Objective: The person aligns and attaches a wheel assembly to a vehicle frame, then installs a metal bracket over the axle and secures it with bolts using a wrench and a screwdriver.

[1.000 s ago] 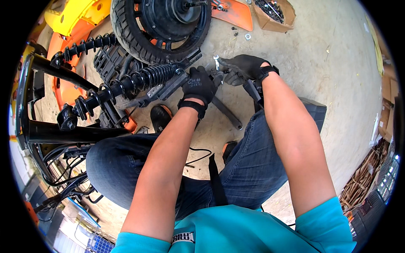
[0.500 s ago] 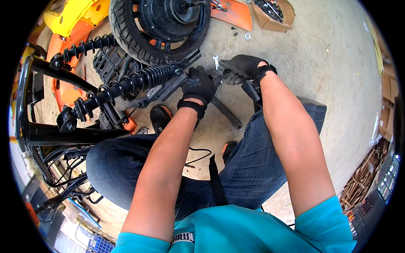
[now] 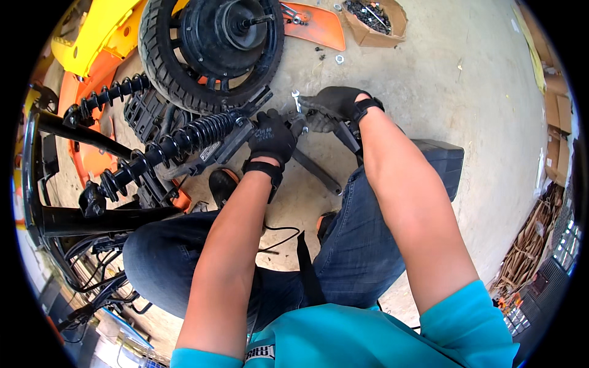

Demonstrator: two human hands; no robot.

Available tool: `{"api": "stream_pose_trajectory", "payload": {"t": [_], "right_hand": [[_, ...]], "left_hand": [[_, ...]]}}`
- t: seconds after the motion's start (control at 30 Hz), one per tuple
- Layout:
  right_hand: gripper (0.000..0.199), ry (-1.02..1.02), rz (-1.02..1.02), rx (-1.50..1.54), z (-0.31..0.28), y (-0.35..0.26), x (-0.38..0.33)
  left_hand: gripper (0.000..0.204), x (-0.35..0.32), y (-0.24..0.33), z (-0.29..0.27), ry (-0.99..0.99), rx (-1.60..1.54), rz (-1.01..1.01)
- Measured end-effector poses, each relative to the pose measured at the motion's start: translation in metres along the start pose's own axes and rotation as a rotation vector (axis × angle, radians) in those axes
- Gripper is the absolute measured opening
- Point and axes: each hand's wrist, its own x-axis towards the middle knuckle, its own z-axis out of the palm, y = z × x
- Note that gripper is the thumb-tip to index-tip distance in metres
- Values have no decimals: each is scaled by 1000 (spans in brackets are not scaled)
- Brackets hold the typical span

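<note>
Both my hands wear black work gloves. My left hand (image 3: pixel 272 136) is closed over the lower end of a black coil shock absorber (image 3: pixel 184 140) where it meets a black metal arm (image 3: pixel 316 172). My right hand (image 3: pixel 334 104) grips a small silver wrench (image 3: pixel 296 99), its open end sticking up beside my left hand. The fastener under the gloves is hidden. A black scooter wheel with a hub motor (image 3: pixel 211 46) lies just beyond the shock.
A second black coil shock (image 3: pixel 107 98) and the black frame tube (image 3: pixel 92 221) sit at left over orange and yellow body panels (image 3: pixel 92 30). An orange panel (image 3: pixel 316 24), loose nuts (image 3: pixel 338 59) and a cardboard box of parts (image 3: pixel 374 18) lie on the concrete floor beyond.
</note>
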Motion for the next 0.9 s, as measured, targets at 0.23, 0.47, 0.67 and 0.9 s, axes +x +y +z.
{"api": "stream_pose_trajectory", "payload": {"t": [0.23,0.47,0.67,0.9], "right_hand": [[17,92,-226,115,-7,20,6],[10,181,-114,-720,-27,66,73],[10,480,102,-740,-28,95,112],[22,331,-172,-731,-26,38,52]], "left_hand": [[65,-3,2,-2,50,7,1],[64,-3,0,1,27,23,9],[67,-2,-2,3,34,-78,10],[65,-3,1,-1,15,-48,-5]]}}
